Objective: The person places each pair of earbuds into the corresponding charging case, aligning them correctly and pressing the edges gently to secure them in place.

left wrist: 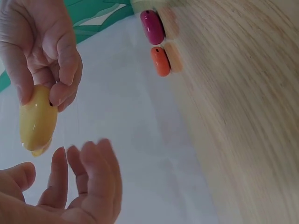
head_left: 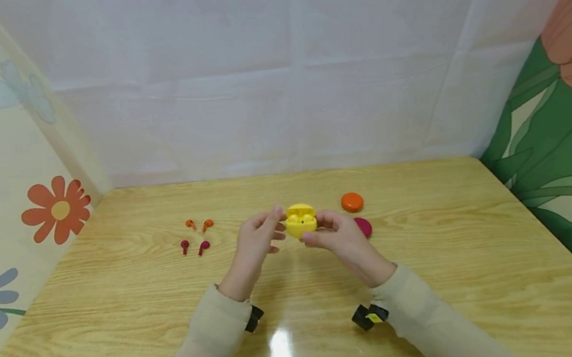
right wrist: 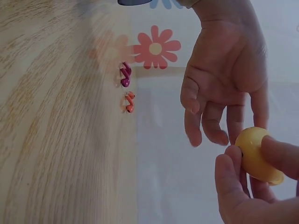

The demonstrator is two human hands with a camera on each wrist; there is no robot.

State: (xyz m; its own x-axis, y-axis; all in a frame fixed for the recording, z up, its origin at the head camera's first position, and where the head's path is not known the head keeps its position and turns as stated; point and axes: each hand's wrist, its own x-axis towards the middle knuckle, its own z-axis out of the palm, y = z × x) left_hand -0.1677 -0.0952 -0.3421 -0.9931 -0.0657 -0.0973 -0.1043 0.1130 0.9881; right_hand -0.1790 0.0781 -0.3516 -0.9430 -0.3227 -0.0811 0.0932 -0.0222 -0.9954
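Holding the yellow case up above the counter, your right hand pinches it by its right side: the thumb lies across the lower front, the other fingers are curled behind. The case sits out at the fingertips, clear of the palm, its lid raised and its open side turned toward you. What lies inside is too small to tell.

Your left hand is at the case's left, fingers loosely spread and gripping nothing. Its fingertips point toward the lid side, and the left wrist view shows a narrow gap between them and the yellow shell.

On the counter to your right, a closed orange case lies just beyond a magenta case, which your right hand partly hides in the head view. To the left, well apart from your left fingers, two orange earbuds lie on the far side of two magenta earbuds, one pair near the other.
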